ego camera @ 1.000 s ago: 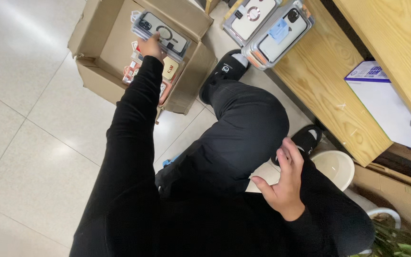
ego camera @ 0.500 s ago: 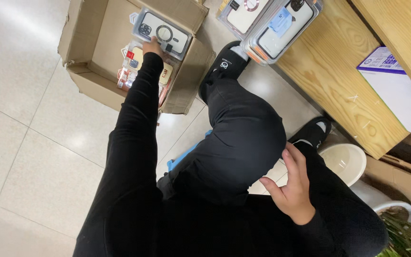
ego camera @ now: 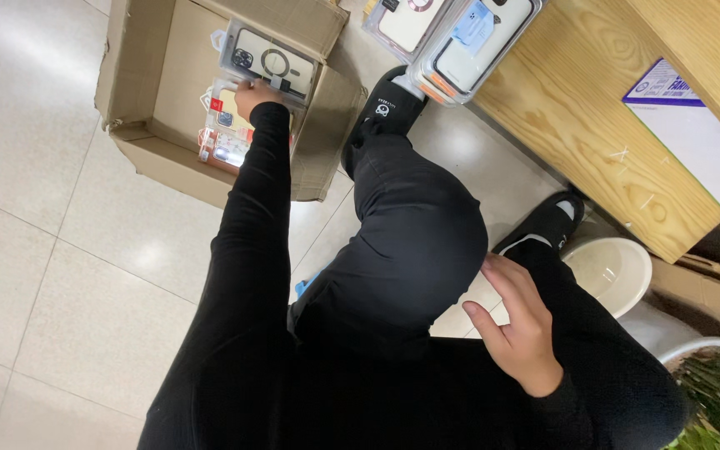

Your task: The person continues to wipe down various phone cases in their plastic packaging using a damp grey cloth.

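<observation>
Cardboard box (ego camera: 139,92) on the floor: your left hand (ego camera: 253,93) reaches in, fingers closed on a clear phone-case pack (ego camera: 267,60) lying crosswise just beyond. Your right hand (ego camera: 520,321) rests open on your knee, well apart.

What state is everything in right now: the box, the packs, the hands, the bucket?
Cardboard box: open, flaps spread, on the floor.
Clear phone-case pack: held at the box by the left hand.
Packs in the box: lying loose.
Right hand: open, resting on the thigh, holding nothing.
Packs by the wooden counter: sealed, leaning together.
White bucket: upright, looks empty.
</observation>
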